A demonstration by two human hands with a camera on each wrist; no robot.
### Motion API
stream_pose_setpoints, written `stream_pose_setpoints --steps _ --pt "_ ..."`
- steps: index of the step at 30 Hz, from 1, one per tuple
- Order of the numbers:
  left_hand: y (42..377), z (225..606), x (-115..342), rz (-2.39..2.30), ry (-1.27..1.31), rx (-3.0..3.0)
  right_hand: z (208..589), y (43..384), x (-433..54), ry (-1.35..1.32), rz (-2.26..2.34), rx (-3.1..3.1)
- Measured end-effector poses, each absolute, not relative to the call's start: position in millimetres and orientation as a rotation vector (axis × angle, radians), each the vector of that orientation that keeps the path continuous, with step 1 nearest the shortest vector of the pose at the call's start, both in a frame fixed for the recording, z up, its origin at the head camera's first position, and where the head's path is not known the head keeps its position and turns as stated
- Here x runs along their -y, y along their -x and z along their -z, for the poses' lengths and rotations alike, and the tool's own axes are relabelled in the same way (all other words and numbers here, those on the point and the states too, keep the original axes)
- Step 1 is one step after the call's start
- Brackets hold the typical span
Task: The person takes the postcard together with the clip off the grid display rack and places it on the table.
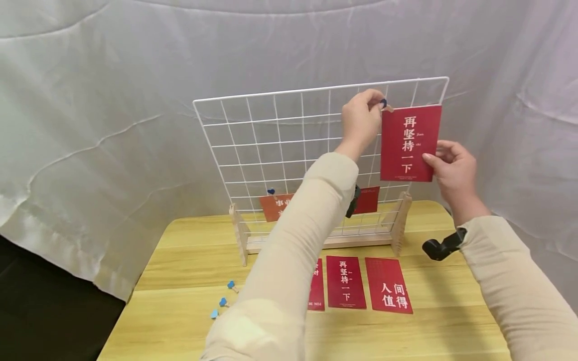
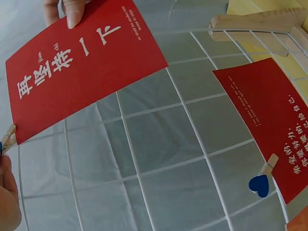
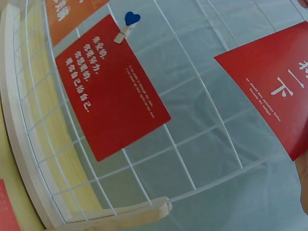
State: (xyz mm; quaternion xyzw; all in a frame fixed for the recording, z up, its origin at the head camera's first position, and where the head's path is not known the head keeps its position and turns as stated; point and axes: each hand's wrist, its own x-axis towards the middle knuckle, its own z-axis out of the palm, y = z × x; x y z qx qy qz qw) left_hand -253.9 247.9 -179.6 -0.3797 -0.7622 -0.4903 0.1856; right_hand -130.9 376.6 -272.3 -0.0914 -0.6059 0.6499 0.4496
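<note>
A red card (image 1: pixel 393 150) with white characters is held up against the upper right of a white wire grid (image 1: pixel 289 93). My left hand (image 1: pixel 359 118) pinches a small wooden clothespin (image 2: pixel 9 134) with a dark blue heart at the card's top left corner. On the card's right edge, my right hand (image 1: pixel 457 170) grips with the thumb in front and fingers behind. Lower on the grid, another red card (image 3: pixel 113 96) hangs from a clothespin with a blue heart (image 3: pixel 131 19). Beside it is an orange card (image 1: pixel 270 208), partly hidden by my left sleeve in the head view.
Wooden feet (image 1: pixel 399 225) hold the grid upright on a yellow wood-grain table (image 1: pixel 180 260). In front lie red cards (image 1: pixel 388 273), one partly covered by my left arm. Blue heart clothespins (image 1: pixel 223 302) lie at the left. A pale cloth (image 1: pixel 135 75) hangs behind.
</note>
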Motion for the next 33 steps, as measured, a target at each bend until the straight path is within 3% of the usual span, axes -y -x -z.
stream_pose_setpoints --steps 13,17,24,28,30,33 --pt "270.3 206.9 -219.8 1.687 1.059 2.077 304.7 143.1 -379.2 0.129 -1.705 1.609" --pt "272.4 218.0 -210.4 1.759 1.035 2.059 351.2 168.9 -421.9 0.02 -1.77 1.579" --pt "274.7 234.5 -193.3 1.857 0.986 2.048 414.6 206.4 -470.2 0.147 -1.768 1.645" --pt "276.3 243.3 -185.0 1.887 0.966 2.037 457.3 229.9 -499.3 -0.051 -1.78 1.62" --pt "276.6 247.7 -180.7 1.893 0.95 2.034 446.7 223.4 -480.9 -0.041 -1.807 1.621" --pt "276.6 254.8 -173.1 1.925 0.919 2.039 461.0 231.7 -480.4 -0.071 -1.869 1.581"
